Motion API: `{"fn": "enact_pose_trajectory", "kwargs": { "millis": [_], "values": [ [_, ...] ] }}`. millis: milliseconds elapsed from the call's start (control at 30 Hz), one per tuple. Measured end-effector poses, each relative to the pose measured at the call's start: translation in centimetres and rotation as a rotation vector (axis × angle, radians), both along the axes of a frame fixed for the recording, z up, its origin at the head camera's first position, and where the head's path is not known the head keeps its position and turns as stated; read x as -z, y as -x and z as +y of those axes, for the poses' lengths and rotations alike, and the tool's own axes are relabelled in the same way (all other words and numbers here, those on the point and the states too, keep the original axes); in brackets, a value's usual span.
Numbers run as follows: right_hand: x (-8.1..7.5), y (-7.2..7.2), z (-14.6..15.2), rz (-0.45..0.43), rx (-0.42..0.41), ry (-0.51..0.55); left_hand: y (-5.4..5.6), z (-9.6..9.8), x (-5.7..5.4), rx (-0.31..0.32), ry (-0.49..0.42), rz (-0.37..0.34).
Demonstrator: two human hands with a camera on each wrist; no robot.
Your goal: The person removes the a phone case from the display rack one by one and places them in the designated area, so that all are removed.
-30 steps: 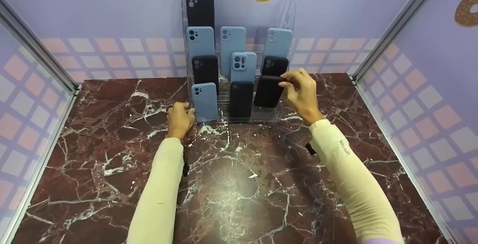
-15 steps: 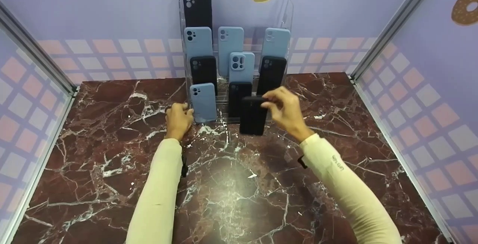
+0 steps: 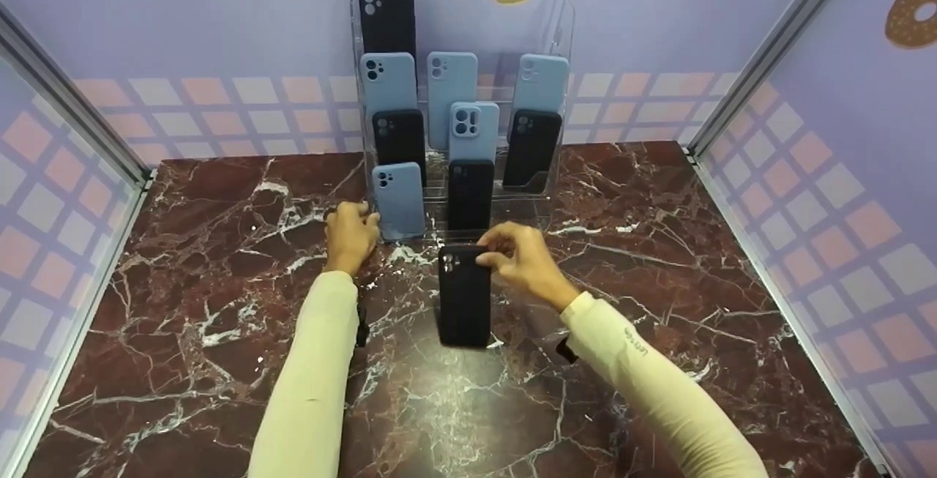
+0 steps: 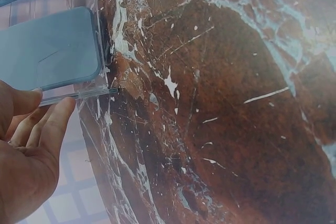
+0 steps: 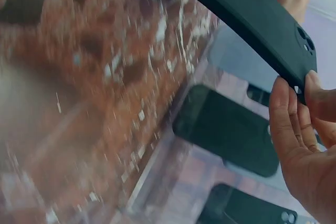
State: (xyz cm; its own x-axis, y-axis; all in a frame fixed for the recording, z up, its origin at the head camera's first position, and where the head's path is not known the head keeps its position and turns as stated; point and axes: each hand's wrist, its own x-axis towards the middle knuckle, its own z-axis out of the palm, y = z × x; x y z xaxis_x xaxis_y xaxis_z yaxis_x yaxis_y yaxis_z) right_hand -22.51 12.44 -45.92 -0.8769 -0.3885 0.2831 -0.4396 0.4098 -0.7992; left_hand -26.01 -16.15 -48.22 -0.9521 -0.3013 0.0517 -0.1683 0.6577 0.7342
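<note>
My right hand (image 3: 528,266) pinches a black phone case (image 3: 465,302) by its upper right corner, thumb on one face and fingers on the other. The case stands roughly upright in front of the rack, its camera cutout at the top left. In the right wrist view the same case (image 5: 252,22) slants across the top. At the lower left of the clear acrylic display rack (image 3: 523,216), my left hand (image 3: 351,238) holds the side panel (image 4: 100,94) between thumb and fingers. A light blue phone case (image 3: 400,203) leans just beside that hand.
Several more black and light blue phone cases stand in the rack's tiers, among them a black case (image 3: 470,196) at the bottom middle. The rack stands on a dark red marbled tabletop (image 3: 219,361) against a lilac back wall (image 3: 219,17). Side walls rise left and right.
My right hand has carried the black phone case out of the rack's lower right, leftward and toward me. A black case behind it is now uncovered. The left hand stays at the rack's side.
</note>
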Motion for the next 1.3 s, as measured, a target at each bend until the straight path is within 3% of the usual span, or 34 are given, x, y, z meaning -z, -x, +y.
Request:
{"fn": "enact_pose_trajectory", "kwargs": {
  "millis": [467,833,1300],
  "values": [
    [3.1,0.3,-2.0,-0.180,0.058,-0.122,0.1,-0.2,0.0,0.006,0.007,-0.022],
    [5.3,0.9,-3.2,-0.206,0.072,-0.170,0.2,0.0,0.0,0.007,-0.015,-0.014],
    [6.5,1.1,-4.3,-0.208,0.070,-0.265,0.2,-0.1,0.2,0.002,0.009,-0.006]
  ]
}}
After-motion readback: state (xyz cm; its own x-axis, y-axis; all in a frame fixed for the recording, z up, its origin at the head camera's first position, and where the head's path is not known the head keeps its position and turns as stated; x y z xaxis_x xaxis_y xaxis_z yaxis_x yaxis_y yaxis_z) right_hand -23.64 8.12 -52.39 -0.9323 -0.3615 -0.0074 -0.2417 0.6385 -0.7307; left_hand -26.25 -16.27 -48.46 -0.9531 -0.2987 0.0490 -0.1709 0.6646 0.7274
